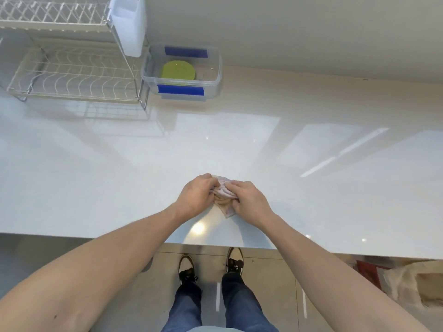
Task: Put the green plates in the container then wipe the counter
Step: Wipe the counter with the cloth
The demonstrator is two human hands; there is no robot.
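Green plates [178,72] lie stacked inside a clear plastic container [215,77] with blue clips, at the back of the white counter [96,176]. Near the counter's front edge a pale crumpled cloth [223,191] rests on the surface. My left hand [196,195] grips its left side and my right hand [248,200] grips its right side. Both hands press close together, and most of the cloth is hidden between them.
A wire dish rack [72,75] with two tiers stands at the back left, with a white plastic holder [129,22] hung on its right end. A wall rises behind the counter. My feet show on the floor below the front edge.
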